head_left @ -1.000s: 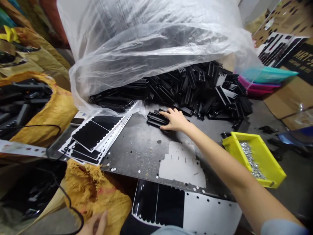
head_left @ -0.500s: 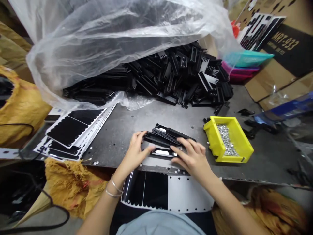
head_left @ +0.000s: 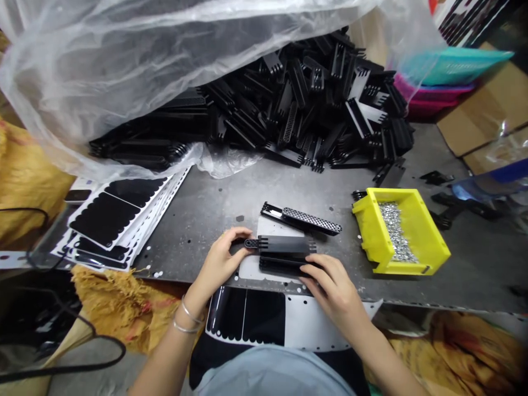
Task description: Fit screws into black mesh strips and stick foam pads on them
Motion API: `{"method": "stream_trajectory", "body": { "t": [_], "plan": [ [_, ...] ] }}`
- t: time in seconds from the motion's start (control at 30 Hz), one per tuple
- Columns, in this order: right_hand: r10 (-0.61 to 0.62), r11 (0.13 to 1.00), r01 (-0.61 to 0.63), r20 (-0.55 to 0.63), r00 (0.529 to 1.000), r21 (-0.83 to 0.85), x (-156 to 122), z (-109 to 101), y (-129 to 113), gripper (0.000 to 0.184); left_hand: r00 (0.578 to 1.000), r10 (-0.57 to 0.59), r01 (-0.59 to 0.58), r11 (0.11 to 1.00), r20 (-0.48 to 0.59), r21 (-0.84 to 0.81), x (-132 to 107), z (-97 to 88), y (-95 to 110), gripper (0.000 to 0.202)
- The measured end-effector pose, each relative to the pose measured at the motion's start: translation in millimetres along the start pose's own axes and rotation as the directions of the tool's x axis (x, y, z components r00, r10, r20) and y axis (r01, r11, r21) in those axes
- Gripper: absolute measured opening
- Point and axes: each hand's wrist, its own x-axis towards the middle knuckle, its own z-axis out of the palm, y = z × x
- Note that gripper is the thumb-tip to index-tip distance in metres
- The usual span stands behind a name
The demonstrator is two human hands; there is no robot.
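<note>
My left hand (head_left: 225, 257) pinches the small perforated left tip of a slim black plastic part (head_left: 284, 244) with toothed ends. Just below it, nearer me, lies a second black plastic part (head_left: 280, 265). The fingers of my right hand (head_left: 336, 283) close around the right end of that nearer part. Both parts are over a pale sheet (head_left: 249, 269) on the table. Beyond them rests another black part with a textured grip (head_left: 313, 220), touched by neither hand.
A yellow bin (head_left: 429, 236) of small metal pieces stands right. A heap of black plastic parts (head_left: 297, 121) spills from a clear plastic bag (head_left: 124, 60) at the back. Black sticker sheets (head_left: 105, 217) are stacked left; another sheet (head_left: 315, 324) lies over my lap.
The black part in my left hand now lies flat and level between my hands. The textured part stands apart, farther back. My view has shifted closer to the table.
</note>
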Motion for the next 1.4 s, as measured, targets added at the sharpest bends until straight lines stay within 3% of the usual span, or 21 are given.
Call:
{"method": "stream_trajectory", "body": {
  "t": [0.07, 0.17, 0.3, 0.37, 0.43, 0.57, 0.7, 0.8, 0.87, 0.93, 1.0, 1.03, 1.13, 1.23, 1.4],
  "plan": [
    [-0.011, 0.999, 0.009, -0.043, 0.999, -0.045, 3, 2, -1, 0.025, 1.000, 0.002, -0.002, 1.000, 0.002, 0.011, -2, -1.0, 2, 0.028],
    [-0.023, 0.999, 0.023, -0.012, 1.000, -0.039, 12, -2, -1, 0.016, 0.997, 0.032, -0.033, 0.999, 0.073, 0.014, -6, -9.8, 8, 0.037],
    [0.021, 0.999, -0.021, -0.005, 1.000, -0.032, 37, -20, 6, 0.025, 0.965, 0.068, -0.082, 0.996, 0.254, 0.045, -13, -11.4, 19, 0.081],
    [0.014, 0.999, -0.009, 0.102, 0.995, -0.042, 53, -26, 10, 0.034, 0.974, 0.046, -0.070, 0.993, 0.222, 0.099, -14, -0.6, 22, 0.105],
    [-0.003, 1.000, 0.007, 0.237, 0.971, -0.016, 67, -29, 14, 0.038, 0.990, 0.023, -0.043, 0.989, 0.140, 0.143, -13, 13.6, 22, 0.111],
    [0.026, 0.993, -0.057, 0.286, 0.958, 0.099, 79, -33, 20, 0.036, 0.992, 0.048, -0.065, 0.987, 0.118, 0.145, -9, 29.8, 19, 0.108],
    [0.133, 0.973, -0.161, 0.166, 0.977, 0.168, 73, -42, 21, 0.036, 0.986, 0.071, -0.091, 0.987, 0.149, 0.134, -6, 28.0, 15, 0.104],
    [0.251, 0.939, -0.266, 0.092, 0.964, 0.220, 60, -51, 21, 0.036, 0.982, 0.095, -0.119, 0.983, 0.161, 0.142, -9, 25.3, 15, 0.102],
    [0.334, 0.897, -0.353, 0.115, 0.935, 0.265, 46, -58, 20, 0.041, 0.989, 0.124, -0.136, 0.978, 0.085, 0.159, -15, 23.7, 18, 0.097],
    [0.375, 0.867, -0.402, 0.146, 0.916, 0.295, 30, -63, 17, 0.043, 0.988, 0.125, -0.103, 0.972, -0.093, 0.211, -24, 22.6, 23, 0.068],
    [0.356, 0.887, -0.373, 0.112, 0.928, 0.271, 13, -63, 13, 0.041, 0.972, 0.075, -0.007, 0.956, -0.221, 0.295, -36, 23.7, 28, 0.029],
    [0.319, 0.916, -0.327, 0.071, 0.945, 0.233, 6, -59, 10, 0.038, 0.970, 0.040, 0.044, 0.942, -0.241, 0.332, -41, 25.6, 31, 0.021],
    [0.093, 0.993, -0.091, -0.017, 0.996, 0.072, -7, -38, 2, 0.031, 0.976, -0.043, 0.128, 0.909, -0.216, 0.397, -50, 35.2, 34, 0.023],
    [-0.068, 0.998, 0.068, 0.020, 0.998, -0.009, -11, -16, -2, 0.035, 0.965, -0.080, 0.178, 0.901, -0.251, 0.397, -51, 43.5, 34, 0.028],
    [0.028, 0.999, -0.030, 0.124, 0.992, 0.017, -19, -16, -1, 0.036, 0.965, -0.096, 0.182, 0.914, -0.243, 0.363, -42, 43.1, 35, 0.022]
  ]
}}
